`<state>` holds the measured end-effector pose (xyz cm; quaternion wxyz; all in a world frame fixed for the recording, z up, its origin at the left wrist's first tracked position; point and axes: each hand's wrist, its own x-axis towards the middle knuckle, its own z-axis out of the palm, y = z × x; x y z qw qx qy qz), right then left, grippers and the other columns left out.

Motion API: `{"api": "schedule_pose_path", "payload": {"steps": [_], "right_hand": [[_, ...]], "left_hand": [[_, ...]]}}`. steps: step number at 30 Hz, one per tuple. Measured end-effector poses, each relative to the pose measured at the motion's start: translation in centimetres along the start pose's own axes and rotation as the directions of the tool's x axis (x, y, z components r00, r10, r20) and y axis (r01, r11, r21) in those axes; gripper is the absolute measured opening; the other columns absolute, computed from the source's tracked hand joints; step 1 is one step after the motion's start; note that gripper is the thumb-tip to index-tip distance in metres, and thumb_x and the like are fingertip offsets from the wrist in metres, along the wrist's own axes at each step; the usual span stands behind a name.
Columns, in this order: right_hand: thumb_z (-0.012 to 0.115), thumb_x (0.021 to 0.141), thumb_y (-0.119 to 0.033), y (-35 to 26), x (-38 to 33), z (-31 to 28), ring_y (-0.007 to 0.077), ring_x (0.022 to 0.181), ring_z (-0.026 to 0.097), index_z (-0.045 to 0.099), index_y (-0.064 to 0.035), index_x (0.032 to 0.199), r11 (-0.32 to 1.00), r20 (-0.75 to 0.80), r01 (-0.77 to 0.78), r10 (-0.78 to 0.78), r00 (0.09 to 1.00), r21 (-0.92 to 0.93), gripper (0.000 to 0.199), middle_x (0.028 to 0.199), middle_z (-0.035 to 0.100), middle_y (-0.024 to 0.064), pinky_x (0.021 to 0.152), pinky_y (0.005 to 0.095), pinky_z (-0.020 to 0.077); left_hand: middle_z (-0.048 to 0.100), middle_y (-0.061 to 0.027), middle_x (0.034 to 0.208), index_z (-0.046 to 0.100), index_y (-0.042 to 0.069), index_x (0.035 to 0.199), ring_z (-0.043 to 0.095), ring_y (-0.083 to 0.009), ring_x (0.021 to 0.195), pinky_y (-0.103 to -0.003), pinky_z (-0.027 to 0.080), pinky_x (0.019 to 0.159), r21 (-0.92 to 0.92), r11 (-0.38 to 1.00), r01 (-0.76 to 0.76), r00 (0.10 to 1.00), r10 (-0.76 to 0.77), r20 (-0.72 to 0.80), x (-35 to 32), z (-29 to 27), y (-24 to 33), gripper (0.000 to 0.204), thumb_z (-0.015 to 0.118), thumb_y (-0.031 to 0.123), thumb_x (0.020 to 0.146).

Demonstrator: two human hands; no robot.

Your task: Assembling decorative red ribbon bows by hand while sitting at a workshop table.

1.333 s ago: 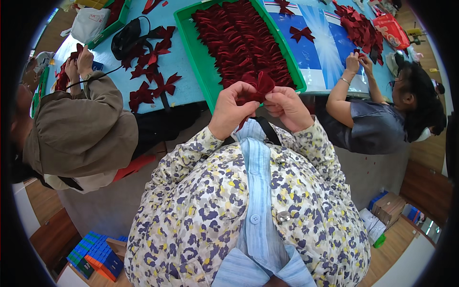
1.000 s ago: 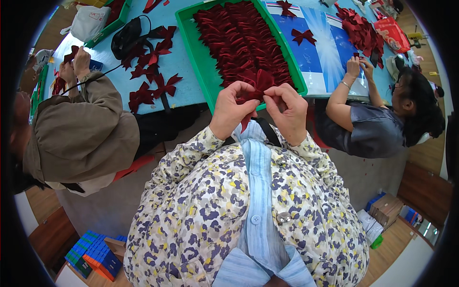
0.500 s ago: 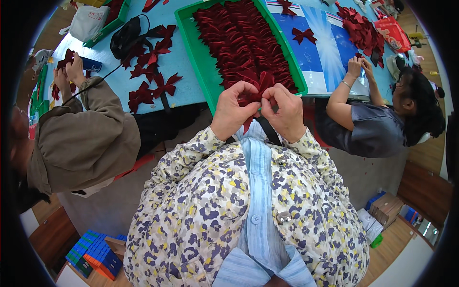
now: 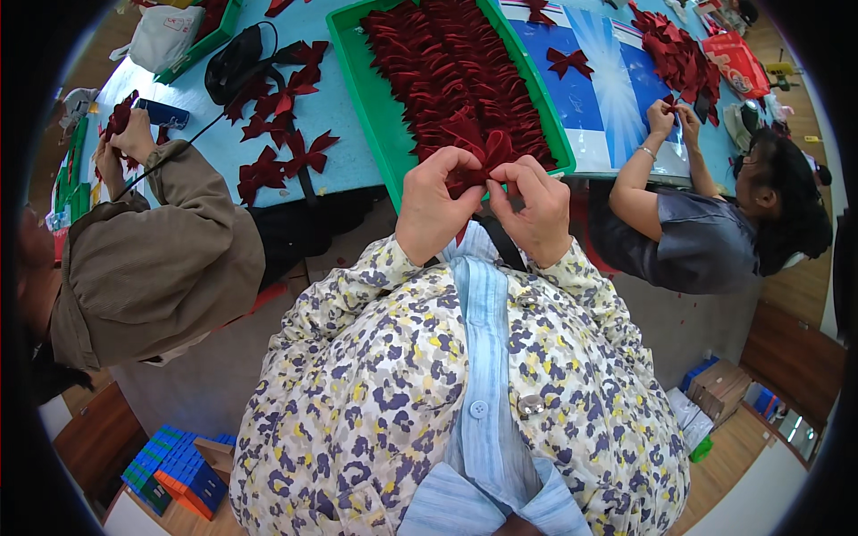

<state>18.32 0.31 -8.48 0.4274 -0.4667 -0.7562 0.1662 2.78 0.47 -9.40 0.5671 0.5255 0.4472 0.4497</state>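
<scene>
Between my two hands, in front of my chest, is a dark red fabric bow [image 4: 493, 150]. My left hand [image 4: 436, 201] pinches its left side between thumb and fingers. Pinching it close to the middle, my right hand [image 4: 534, 204] has thumb and forefinger pressed together. The bow's loops stand up above my fingertips; its knot is mostly hidden by them. Just beyond, a green tray [image 4: 362, 107] holds rows of tightly packed dark red bows [image 4: 447, 67], and its near edge lies behind my hands.
On the blue table [image 4: 353, 161], loose bows [image 4: 308, 152] and a black bag [image 4: 234, 71] lie left of the tray. Blue-and-white printed sheets [image 4: 590, 107] and a heap of bows [image 4: 679, 58] lie to the right. Co-workers sit either side, a brown sleeve [image 4: 170, 259] left, a grey sleeve [image 4: 706, 237] right.
My hands keep their pinch on the bow and have barely shifted. The tail that hung below my fingers shows less now. The left co-worker's hands have moved with a bow.
</scene>
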Motion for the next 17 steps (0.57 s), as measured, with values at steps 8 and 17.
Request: {"api": "schedule_pose_path", "payload": {"steps": [8, 17], "right_hand": [[0.063, 0.076, -0.002, 0.7, 0.6, -1.1, 0.0053, 0.054, 0.047, 0.058, -0.0003, 0.081, 0.881, 0.343, -0.375, 0.270, 0.900, 0.289, 0.007, 0.069, 0.056, 0.0009, 0.047, 0.0234, 0.0378], [0.066, 0.072, -0.001, -0.4, 0.4, -0.5, 0.0122, 0.060, 0.058, 0.060, -0.0028, 0.084, 0.995, 0.117, -0.091, 0.088, 0.989, 0.025, 0.014, 0.072, 0.056, 0.0070, 0.052, 0.0249, 0.0455]], "left_hand": [[0.063, -0.0068, 0.082, 0.057, -0.001, 0.092, 0.063, -0.0105, 0.076, -0.024, 0.051, 0.065, 0.260, 0.933, -0.247, 0.962, 0.269, -0.051, -0.1, 0.2, -0.2, 0.021, 0.062, -0.006, 0.072], [0.061, -0.0115, 0.087, 0.059, 0.001, 0.090, 0.063, -0.0221, 0.076, -0.029, 0.051, 0.067, 0.291, 0.923, -0.252, 0.956, 0.285, -0.075, -0.3, 0.2, 0.0, 0.024, 0.063, -0.005, 0.067]]}}
